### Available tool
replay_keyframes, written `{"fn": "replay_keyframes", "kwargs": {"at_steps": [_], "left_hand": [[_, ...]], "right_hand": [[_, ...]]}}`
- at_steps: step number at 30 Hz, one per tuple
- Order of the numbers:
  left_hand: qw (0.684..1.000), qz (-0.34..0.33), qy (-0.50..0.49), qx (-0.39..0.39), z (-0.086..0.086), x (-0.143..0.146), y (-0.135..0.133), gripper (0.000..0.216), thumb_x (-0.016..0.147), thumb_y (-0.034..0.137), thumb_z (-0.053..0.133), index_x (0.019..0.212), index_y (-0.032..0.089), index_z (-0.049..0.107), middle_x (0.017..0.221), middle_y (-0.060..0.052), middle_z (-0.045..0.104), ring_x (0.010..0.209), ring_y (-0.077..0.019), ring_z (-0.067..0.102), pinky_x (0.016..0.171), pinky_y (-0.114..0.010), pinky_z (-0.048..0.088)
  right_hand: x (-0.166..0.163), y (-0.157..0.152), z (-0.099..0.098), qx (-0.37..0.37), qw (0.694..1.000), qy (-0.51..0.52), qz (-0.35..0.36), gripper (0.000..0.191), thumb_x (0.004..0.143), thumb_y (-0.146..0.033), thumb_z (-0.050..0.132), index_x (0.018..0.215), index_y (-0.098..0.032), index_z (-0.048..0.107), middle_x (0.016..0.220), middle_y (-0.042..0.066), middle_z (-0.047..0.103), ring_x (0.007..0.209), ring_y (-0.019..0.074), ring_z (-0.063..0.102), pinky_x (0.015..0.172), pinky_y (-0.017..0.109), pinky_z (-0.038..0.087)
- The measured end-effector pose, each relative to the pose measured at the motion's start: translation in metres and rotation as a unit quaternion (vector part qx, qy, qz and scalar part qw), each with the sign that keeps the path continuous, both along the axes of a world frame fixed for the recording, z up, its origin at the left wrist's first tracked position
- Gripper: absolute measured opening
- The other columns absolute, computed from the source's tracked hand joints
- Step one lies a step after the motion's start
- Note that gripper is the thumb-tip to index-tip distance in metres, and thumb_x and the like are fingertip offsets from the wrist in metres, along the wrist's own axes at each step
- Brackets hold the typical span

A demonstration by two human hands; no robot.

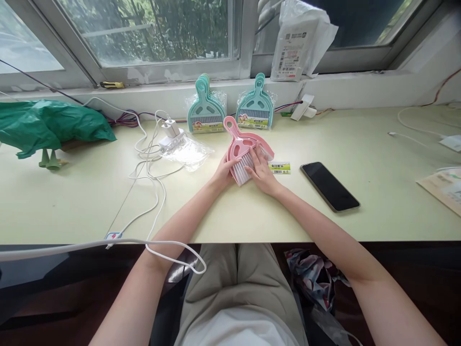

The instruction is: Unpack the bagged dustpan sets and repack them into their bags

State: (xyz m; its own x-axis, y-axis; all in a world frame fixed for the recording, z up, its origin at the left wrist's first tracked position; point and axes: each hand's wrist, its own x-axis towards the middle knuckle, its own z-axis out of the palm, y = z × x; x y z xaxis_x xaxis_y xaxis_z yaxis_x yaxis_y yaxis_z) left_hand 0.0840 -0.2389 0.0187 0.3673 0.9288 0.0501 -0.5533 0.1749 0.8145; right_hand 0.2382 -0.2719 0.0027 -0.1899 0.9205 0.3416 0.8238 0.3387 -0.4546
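A pink dustpan (265, 141) with a pink hand brush (240, 149) nested in it is tilted up above the middle of the table. My left hand (224, 172) grips its lower left edge, thumb in front and the other fingers hidden behind. Across the white bristles (242, 169) lies my right hand (264, 172), its fingers spread and flat, thumb pointing left. A printed label card (280, 167) rests on the table just right of that hand. Clear plastic wrapping (190, 153) lies to the left of the set.
Teal dustpan sets (206, 106) and another teal set (255, 102) lean against the back wall. White cables (147, 166) and a charger (170, 128) spread over the left. A phone (330, 186) lies at right, a green bag (54, 126) at far left.
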Motion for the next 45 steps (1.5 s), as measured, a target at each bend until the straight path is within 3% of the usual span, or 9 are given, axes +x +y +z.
{"fn": "replay_keyframes", "kwargs": {"at_steps": [8, 13, 17, 19, 22, 30, 33, 38, 45], "left_hand": [[1.000, -0.006, 0.009, 0.005, -0.005, -0.004, 0.006, 0.053, 0.064, 0.017, 0.076, 0.115, 0.019, 0.063, 0.114, -0.008, 0.070, 0.122, -0.0325, 0.057, 0.108, -0.050, 0.042], [1.000, 0.004, 0.016, 0.007, -0.003, -0.006, 0.004, 0.056, 0.062, 0.016, 0.076, 0.116, 0.021, 0.062, 0.115, -0.007, 0.070, 0.125, -0.0325, 0.055, 0.108, -0.050, 0.042], [1.000, 0.017, 0.022, -0.007, -0.003, -0.010, 0.009, 0.057, 0.063, 0.017, 0.075, 0.118, 0.022, 0.061, 0.117, -0.007, 0.069, 0.125, -0.0325, 0.054, 0.108, -0.050, 0.042], [0.999, 0.027, 0.023, -0.016, -0.004, -0.012, 0.012, 0.056, 0.063, 0.018, 0.074, 0.117, 0.021, 0.061, 0.117, -0.007, 0.069, 0.125, -0.0326, 0.055, 0.107, -0.050, 0.043], [0.999, 0.035, 0.022, -0.021, -0.005, -0.014, 0.014, 0.054, 0.064, 0.017, 0.073, 0.116, 0.020, 0.061, 0.116, -0.007, 0.069, 0.124, -0.0323, 0.055, 0.108, -0.050, 0.042], [0.996, 0.072, 0.036, -0.042, -0.005, -0.015, 0.017, 0.050, 0.063, 0.014, 0.071, 0.112, 0.018, 0.063, 0.112, -0.008, 0.070, 0.122, -0.0330, 0.057, 0.110, -0.050, 0.040], [0.996, 0.075, 0.039, -0.032, -0.008, -0.015, 0.019, 0.052, 0.062, 0.015, 0.072, 0.114, 0.017, 0.062, 0.112, -0.009, 0.070, 0.121, -0.0332, 0.057, 0.109, -0.050, 0.041], [0.997, 0.055, 0.044, -0.011, -0.008, -0.016, 0.019, 0.058, 0.061, 0.018, 0.075, 0.117, 0.018, 0.059, 0.114, -0.010, 0.070, 0.119, -0.0326, 0.058, 0.108, -0.049, 0.042], [0.997, -0.009, 0.068, 0.038, -0.001, -0.013, 0.011, 0.057, 0.066, 0.032, 0.077, 0.119, 0.017, 0.060, 0.120, -0.012, 0.067, 0.118, -0.0320, 0.060, 0.105, -0.048, 0.046]], "right_hand": [[0.006, -0.004, 0.014, 0.045, 0.999, 0.021, 0.022, 0.060, 0.099, -0.043, 0.016, 0.155, -0.029, 0.001, 0.163, 0.002, 0.008, 0.150, 0.0185, 0.007, 0.119, 0.045, 0.017], [0.034, 0.001, 0.029, 0.110, 0.986, -0.001, -0.126, 0.056, 0.097, -0.034, 0.026, 0.152, -0.025, 0.024, 0.160, 0.006, 0.022, 0.145, 0.0259, 0.024, 0.114, 0.050, 0.026], [0.088, 0.008, 0.030, -0.040, 0.981, -0.028, -0.189, 0.057, 0.088, -0.051, 0.049, 0.136, -0.021, 0.050, 0.138, 0.013, 0.053, 0.128, 0.0359, 0.044, 0.104, 0.056, 0.035], [0.111, 0.011, 0.026, -0.141, 0.980, -0.060, -0.129, 0.061, 0.078, -0.050, 0.063, 0.132, -0.021, 0.056, 0.132, 0.013, 0.058, 0.122, 0.0337, 0.050, 0.101, 0.049, 0.040], [0.125, 0.015, 0.021, -0.189, 0.975, -0.095, -0.073, 0.060, 0.065, -0.042, 0.075, 0.120, -0.020, 0.064, 0.127, 0.012, 0.059, 0.113, 0.0297, 0.055, 0.097, 0.041, 0.044], [0.115, 0.012, 0.030, -0.229, 0.970, -0.044, -0.073, 0.043, 0.065, -0.031, 0.073, 0.105, -0.020, 0.066, 0.106, 0.007, 0.069, 0.099, 0.0245, 0.061, 0.086, 0.033, 0.048], [0.107, 0.005, 0.036, -0.244, 0.969, 0.039, 0.028, 0.036, 0.075, -0.035, 0.063, 0.107, -0.019, 0.064, 0.106, 0.007, 0.069, 0.098, 0.0235, 0.062, 0.085, 0.034, 0.049], [0.074, -0.005, 0.042, -0.324, 0.913, 0.117, 0.218, 0.032, 0.079, -0.039, 0.061, 0.104, -0.019, 0.066, 0.105, 0.007, 0.068, 0.096, 0.0219, 0.063, 0.081, 0.034, 0.052], [0.049, 0.007, 0.021, -0.125, 0.936, 0.320, 0.071, 0.037, 0.070, -0.041, 0.075, 0.098, -0.020, 0.061, 0.091, 0.005, 0.071, 0.075, 0.0174, 0.067, 0.068, 0.032, 0.056]]}}
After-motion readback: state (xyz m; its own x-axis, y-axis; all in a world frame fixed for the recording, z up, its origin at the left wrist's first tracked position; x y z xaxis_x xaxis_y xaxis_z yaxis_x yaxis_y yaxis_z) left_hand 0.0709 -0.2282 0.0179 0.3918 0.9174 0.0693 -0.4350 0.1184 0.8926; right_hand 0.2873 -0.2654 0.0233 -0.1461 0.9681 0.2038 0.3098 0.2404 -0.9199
